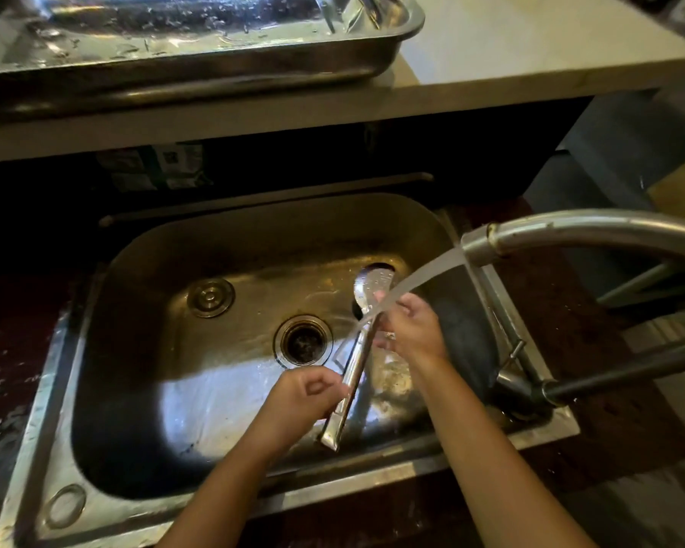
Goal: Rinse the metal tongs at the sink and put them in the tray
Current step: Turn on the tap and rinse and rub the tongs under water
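Observation:
Shiny metal tongs are held over the steel sink, their perforated head pointing away from me. My left hand grips the handle end. My right hand holds the tongs near the head, under the water running from the faucet. The stream strikes the tongs just below the head. On the raised counter beyond the sink sits a wet steel tray, with other metal utensils at its far right.
The faucet arches in from the right, its base on the sink's right rim. The drain lies in the basin's middle, with a round plug to its left. A pale counter holds the tray.

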A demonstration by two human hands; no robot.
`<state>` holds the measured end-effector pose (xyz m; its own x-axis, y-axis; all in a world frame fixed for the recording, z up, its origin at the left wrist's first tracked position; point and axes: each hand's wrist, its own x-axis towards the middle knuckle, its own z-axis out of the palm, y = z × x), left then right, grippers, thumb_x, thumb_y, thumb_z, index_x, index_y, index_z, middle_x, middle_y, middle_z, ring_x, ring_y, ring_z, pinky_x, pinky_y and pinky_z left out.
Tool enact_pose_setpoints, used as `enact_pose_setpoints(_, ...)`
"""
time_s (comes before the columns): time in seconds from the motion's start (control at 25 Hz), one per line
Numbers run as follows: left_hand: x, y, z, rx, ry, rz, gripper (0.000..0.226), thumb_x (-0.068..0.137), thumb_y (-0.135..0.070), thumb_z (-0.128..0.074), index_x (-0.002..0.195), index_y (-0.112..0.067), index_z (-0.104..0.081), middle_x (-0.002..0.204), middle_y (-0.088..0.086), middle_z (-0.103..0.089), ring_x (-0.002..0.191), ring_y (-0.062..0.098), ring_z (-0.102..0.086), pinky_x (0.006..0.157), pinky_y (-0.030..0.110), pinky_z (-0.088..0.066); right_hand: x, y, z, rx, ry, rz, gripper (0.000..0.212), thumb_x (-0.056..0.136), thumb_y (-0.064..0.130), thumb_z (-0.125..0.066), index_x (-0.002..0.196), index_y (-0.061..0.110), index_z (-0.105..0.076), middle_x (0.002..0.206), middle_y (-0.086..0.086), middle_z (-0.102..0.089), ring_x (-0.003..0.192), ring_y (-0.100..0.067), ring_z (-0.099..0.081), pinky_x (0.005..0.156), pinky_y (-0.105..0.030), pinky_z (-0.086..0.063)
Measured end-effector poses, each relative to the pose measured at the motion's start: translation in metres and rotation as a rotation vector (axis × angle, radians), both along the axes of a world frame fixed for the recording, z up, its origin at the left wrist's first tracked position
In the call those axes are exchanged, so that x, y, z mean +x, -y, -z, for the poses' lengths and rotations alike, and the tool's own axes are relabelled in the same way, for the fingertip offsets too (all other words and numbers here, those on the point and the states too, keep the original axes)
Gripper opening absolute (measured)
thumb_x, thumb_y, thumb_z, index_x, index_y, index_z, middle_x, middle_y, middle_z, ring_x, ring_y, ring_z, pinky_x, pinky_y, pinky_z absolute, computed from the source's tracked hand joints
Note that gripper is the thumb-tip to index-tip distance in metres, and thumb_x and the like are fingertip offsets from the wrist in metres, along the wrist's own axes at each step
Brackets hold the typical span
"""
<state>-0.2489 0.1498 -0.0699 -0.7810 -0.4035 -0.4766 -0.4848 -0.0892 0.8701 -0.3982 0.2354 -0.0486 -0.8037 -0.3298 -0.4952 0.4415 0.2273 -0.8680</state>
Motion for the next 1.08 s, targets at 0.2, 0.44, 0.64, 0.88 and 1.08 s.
enact_pose_setpoints(0.2,0.016,0.014,-0.001,0.446,-0.024,-0.042,0.033,0.069,-0.024,-0.067,0.091,0.002,-0.067,0.095,0.022,-0.071,0.084,0.024,-0.068,0.063,0.028,-0.057,0.006,-0.03,0.02,0.234,-0.279,-0.114,0.029,0.092,0.012,-0.049,0.118,0.022,-0.057,0.12,0.001,-0.058,0.1,-0.012,-0.055,0.086,-0.031,-0.051)
enact_pose_setpoints(0.44,0.02,0.027,-0.008,0.477,-0.026,-0.011,0.025,0.071,-0.02,-0.063,0.088,-0.002,-0.068,0.093,0.02,-0.073,0.084,0.025,-0.068,0.072,0.033,-0.059,0.02,-0.041,0.029,0.332,-0.918,-0.806,0.047,0.084,0.001,-0.048,0.121,0.028,-0.057,0.134,0.012,-0.05,0.13,-0.003,-0.034,0.108,-0.022,-0.025)
enact_pose_setpoints(0.64,0.02,0.028,-0.014,0.453,-0.036,0.026,0.03,0.071,-0.017,-0.064,0.091,0.004,-0.061,0.083,0.015,-0.073,0.07,0.017,-0.07,0.054,0.022,-0.055,-0.025,-0.022,0.017,0.614,-1.103,-0.902,0.044,0.083,-0.001,-0.048,0.123,0.016,-0.054,0.135,-0.004,-0.053,0.129,-0.017,-0.043,0.106,-0.03,-0.037)
enact_pose_setpoints(0.88,0.008,0.031,-0.013,0.437,-0.028,-0.007,0.007,0.085,-0.004,-0.055,0.083,-0.003,-0.062,0.091,0.021,-0.064,0.067,0.016,-0.064,0.058,0.021,-0.056,0.009,-0.039,0.019,0.363,-1.209,-0.996,0.041,0.081,0.0,-0.055,0.119,0.016,-0.057,0.128,-0.006,-0.059,0.123,-0.021,-0.051,0.099,-0.036,-0.044)
enact_pose_setpoints(1.08,0.009,0.03,-0.004,0.422,0.003,0.02,0.005,0.084,-0.005,-0.057,0.085,-0.004,-0.062,0.085,0.011,-0.074,0.068,0.015,-0.067,0.065,0.025,-0.055,-0.025,-0.028,0.01,0.637,-1.102,-0.793,0.035,0.086,0.007,-0.048,0.119,0.019,-0.054,0.128,-0.003,-0.055,0.122,-0.017,-0.047,0.1,-0.035,-0.043)
